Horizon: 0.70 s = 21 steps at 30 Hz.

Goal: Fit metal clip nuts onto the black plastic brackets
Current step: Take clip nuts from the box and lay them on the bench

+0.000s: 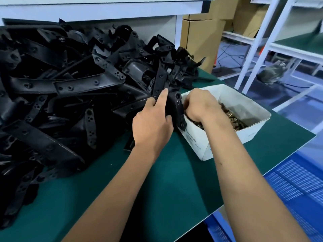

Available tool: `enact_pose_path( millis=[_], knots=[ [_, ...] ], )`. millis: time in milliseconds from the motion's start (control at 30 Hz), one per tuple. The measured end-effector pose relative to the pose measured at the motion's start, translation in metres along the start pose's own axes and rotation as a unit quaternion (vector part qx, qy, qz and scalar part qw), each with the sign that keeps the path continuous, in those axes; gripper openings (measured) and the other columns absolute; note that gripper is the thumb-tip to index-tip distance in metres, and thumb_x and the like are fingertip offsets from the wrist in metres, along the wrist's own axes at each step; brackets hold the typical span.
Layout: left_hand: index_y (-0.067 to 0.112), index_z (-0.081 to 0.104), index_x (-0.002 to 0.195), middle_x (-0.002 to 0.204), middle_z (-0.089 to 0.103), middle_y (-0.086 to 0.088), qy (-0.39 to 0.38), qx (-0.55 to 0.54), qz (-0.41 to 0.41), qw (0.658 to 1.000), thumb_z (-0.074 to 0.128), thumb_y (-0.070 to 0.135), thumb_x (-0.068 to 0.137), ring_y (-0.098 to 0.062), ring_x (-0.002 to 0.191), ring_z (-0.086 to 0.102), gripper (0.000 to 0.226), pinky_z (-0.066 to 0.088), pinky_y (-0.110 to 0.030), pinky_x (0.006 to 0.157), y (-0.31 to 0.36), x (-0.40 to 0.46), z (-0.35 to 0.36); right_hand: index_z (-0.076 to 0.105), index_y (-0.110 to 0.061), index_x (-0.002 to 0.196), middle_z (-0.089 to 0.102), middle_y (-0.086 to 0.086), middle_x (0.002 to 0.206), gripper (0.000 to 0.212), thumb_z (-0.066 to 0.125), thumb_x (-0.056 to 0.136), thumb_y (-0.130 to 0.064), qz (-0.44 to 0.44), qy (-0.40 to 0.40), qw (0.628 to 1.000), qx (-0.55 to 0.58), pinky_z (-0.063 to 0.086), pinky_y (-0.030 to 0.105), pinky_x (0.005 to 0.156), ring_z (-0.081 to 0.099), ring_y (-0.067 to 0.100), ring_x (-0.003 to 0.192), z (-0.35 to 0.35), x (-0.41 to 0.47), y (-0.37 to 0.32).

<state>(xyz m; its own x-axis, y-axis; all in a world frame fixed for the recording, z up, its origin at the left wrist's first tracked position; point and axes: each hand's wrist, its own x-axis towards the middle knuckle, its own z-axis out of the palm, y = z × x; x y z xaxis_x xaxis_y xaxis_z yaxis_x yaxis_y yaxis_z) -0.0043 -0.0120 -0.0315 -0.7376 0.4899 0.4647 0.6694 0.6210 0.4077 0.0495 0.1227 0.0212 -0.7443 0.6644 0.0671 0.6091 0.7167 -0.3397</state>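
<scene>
At the centre of the frame the left hand (153, 123) grips one black plastic bracket (176, 109), fingers curled round its near side and the index finger laid straight along its upper edge. That hold keeps the bracket tilted on end against the near left corner of the white cardboard box (251, 135), so its holed face is turned toward the other hand, probably to keep the mounting point within easy reach of the clip supply.

The right hand (197, 105) is knuckles-up in the left end of the box, fingers bent down among the brass-coloured metal clip nuts (232, 119) that fill it. Its fingertips are hidden behind the bracket and the back of the hand, so I cannot tell whether it pinches a clip, is pushing one onto the bracket, or is only feeling for one.

The box sits at the right centre of the frame on the green bench mat (157, 180), just beside the heap, which keeps both stocks close together. The pile of black brackets (61, 84) covers the whole left half of the frame, loosely tangled; whether those already carry clips is too fine to make out, though a few holes seem to show small inserts.

In the upper right stand brown cartons (201, 37) and a white shelving frame (262, 35); a blue crate (297, 186) lies at the lower right.
</scene>
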Motion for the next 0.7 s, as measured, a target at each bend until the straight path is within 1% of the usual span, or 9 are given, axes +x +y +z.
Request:
enact_pose_path(
  millis=[67,100,200,300,367,433,500,600,700],
  knots=[
    [0.037,0.033,0.158,0.116,0.061,0.001,0.014,-0.043,-0.011,0.999,0.067,0.028,0.090,-0.027,0.084,0.064,0.076,0.051,-0.038,0.073,-0.001,0.000,-0.002,0.073,-0.024,0.086,0.069,0.012,0.098,0.021,0.059,0.084,-0.008,0.002,0.014,1.000,0.007,0.052,0.033,0.079,0.066,0.035,0.097,0.001,0.001,0.002],
    [0.036,0.037,0.156,0.118,0.064,0.001,0.022,-0.067,-0.018,0.997,0.070,0.029,0.089,-0.027,0.092,0.065,0.075,0.053,-0.040,0.079,-0.002,0.000,-0.003,0.074,-0.020,0.092,0.070,0.014,0.101,0.021,0.059,0.084,-0.009,0.008,0.025,1.000,0.015,0.053,0.034,0.079,0.065,0.036,0.096,0.001,0.001,0.004],
    [0.036,0.044,0.153,0.124,0.068,0.001,0.040,-0.121,-0.032,0.991,0.074,0.028,0.087,-0.024,0.107,0.066,0.073,0.057,-0.041,0.091,-0.005,0.000,-0.004,0.068,-0.013,0.080,0.072,0.014,0.093,0.014,0.057,0.081,-0.004,0.024,0.051,0.993,0.104,0.055,0.031,0.071,0.067,0.035,0.081,-0.001,0.003,0.012],
    [0.037,0.048,0.150,0.120,0.071,0.004,0.048,-0.167,-0.048,0.984,0.075,0.027,0.085,-0.016,0.104,0.066,0.072,0.057,-0.035,0.092,-0.012,0.000,-0.005,0.070,-0.007,0.081,0.074,0.012,0.077,0.013,0.058,0.082,-0.001,0.037,0.067,0.969,0.233,0.052,0.025,0.048,0.071,0.027,0.053,-0.008,0.004,0.013],
    [0.038,0.050,0.147,0.115,0.072,0.007,0.054,-0.190,-0.055,0.979,0.074,0.026,0.084,-0.011,0.101,0.068,0.069,0.058,-0.031,0.090,-0.018,-0.001,-0.009,0.066,-0.003,0.083,0.074,0.012,0.073,0.005,0.063,0.086,0.000,0.011,0.079,0.942,0.326,0.054,0.030,0.048,0.073,0.028,0.056,-0.014,-0.002,0.009],
    [0.037,0.056,0.142,0.111,0.073,0.017,0.068,-0.240,-0.058,0.967,0.074,0.024,0.083,-0.001,0.100,0.068,0.062,0.059,-0.028,0.089,-0.025,-0.003,-0.018,0.065,-0.006,0.083,0.074,0.007,0.070,0.006,0.067,0.088,-0.005,-0.057,0.068,0.921,0.378,0.053,0.031,0.045,0.072,0.026,0.057,-0.018,-0.011,-0.004],
    [0.035,0.060,0.135,0.105,0.074,0.020,0.082,-0.296,-0.079,0.948,0.075,0.027,0.085,0.000,0.092,0.071,0.052,0.061,-0.030,0.084,-0.039,-0.009,-0.030,0.065,-0.013,0.079,0.073,0.006,0.066,0.008,0.068,0.086,-0.010,-0.133,0.012,0.914,0.384,0.048,0.028,0.042,0.068,0.024,0.052,-0.016,-0.024,-0.025],
    [0.037,0.063,0.122,0.096,0.074,0.015,0.085,-0.303,-0.141,0.938,0.075,0.036,0.085,-0.015,0.073,0.074,0.039,0.064,-0.043,0.068,-0.076,-0.025,-0.057,0.065,-0.015,0.082,0.072,0.006,0.063,0.014,0.065,0.089,-0.003,-0.212,-0.119,0.920,0.307,0.047,0.028,0.041,0.066,0.026,0.048,0.010,-0.045,-0.058],
    [0.036,0.064,0.114,0.091,0.074,0.011,0.074,-0.303,-0.166,0.935,0.078,0.024,0.085,-0.019,0.060,0.071,0.034,0.059,-0.042,0.055,-0.122,-0.048,-0.087,0.064,-0.009,0.086,0.072,0.007,0.066,0.011,0.068,0.093,-0.001,-0.263,-0.249,0.903,0.232,0.050,0.028,0.041,0.068,0.023,0.053,0.046,-0.065,-0.088]
  ],
)
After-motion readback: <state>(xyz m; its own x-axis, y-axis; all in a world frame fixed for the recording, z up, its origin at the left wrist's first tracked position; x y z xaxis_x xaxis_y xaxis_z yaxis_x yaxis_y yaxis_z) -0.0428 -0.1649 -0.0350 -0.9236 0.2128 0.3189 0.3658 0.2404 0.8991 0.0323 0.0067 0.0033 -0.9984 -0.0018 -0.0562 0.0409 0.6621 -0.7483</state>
